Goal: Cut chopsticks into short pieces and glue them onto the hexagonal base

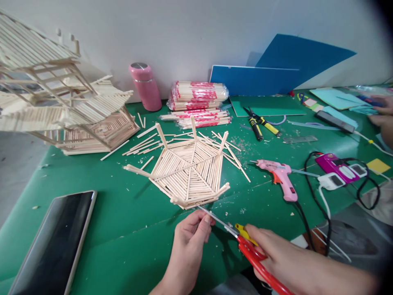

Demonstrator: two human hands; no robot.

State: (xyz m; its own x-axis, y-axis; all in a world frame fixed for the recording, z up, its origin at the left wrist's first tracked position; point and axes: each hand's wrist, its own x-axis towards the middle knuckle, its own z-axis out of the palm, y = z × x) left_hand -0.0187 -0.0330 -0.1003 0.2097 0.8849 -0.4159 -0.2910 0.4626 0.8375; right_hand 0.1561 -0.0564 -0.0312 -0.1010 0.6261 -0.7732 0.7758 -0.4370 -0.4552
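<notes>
My right hand [276,250] grips red-and-yellow scissors [245,241], their blades reaching left toward my left hand [192,231]. My left hand pinches something small at the blade tips, probably a short stick piece; it is too small to tell. Just beyond both hands lies a hexagonal panel of glued wooden sticks [190,170] with corner posts sticking up, flat on the green table [123,229].
A pink glue gun [281,178] and power strip [336,172] with cables lie at right. Yellow-handled cutters [260,125], stick bundles [198,96], a pink flask [146,87], a stick model [61,102] and a phone [55,241] surround the table. Another person's hand [382,116] is far right.
</notes>
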